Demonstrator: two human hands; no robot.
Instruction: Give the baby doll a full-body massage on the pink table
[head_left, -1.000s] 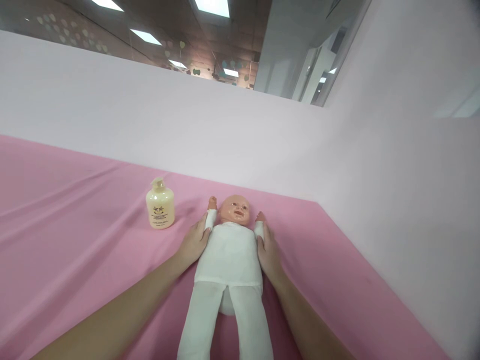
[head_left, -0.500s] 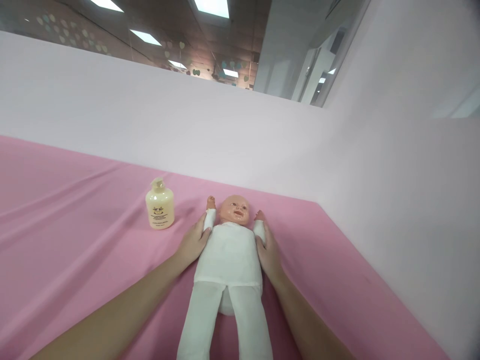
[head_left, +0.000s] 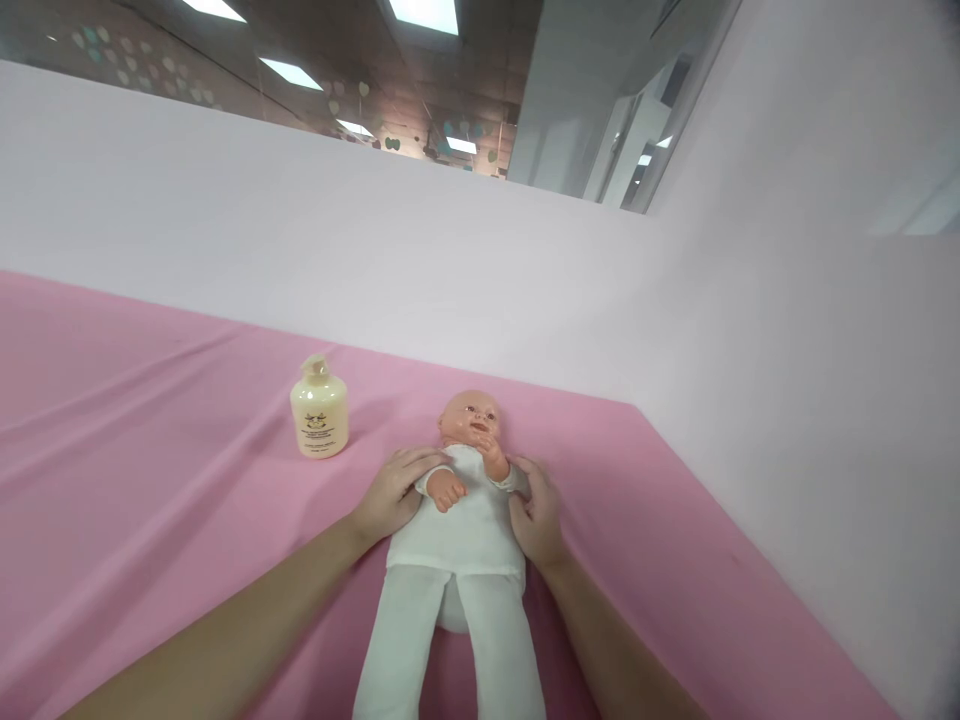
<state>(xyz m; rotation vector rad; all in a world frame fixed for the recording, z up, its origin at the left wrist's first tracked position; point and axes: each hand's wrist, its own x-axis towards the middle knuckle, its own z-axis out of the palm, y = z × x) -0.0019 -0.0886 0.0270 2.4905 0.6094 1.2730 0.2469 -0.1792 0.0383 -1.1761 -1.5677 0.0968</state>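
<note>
While the doll (head_left: 461, 535) lies on its back on the pink cloth (head_left: 187, 540), legs (head_left: 401, 630) towards me, I have the left hand (head_left: 391, 495) with fingers closed round one sleeve (head_left: 423, 483), the right hand (head_left: 541, 515) likewise round the other sleeve (head_left: 517, 479). I judge the step as bending its arms over its chest (head_left: 476, 518); the next move calls for gentle, even pressure. Beyond, a bottle (head_left: 319, 410) stands before the white wall (head_left: 375, 250).

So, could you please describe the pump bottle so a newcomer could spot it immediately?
On the pink cloth below the white wall, find the doll lying between the left hand and the right hand. The pump bottle stands upright left of the doll in the picture. Unlike the white-clothed doll, it is glossy pale yellow with dark print.
</note>
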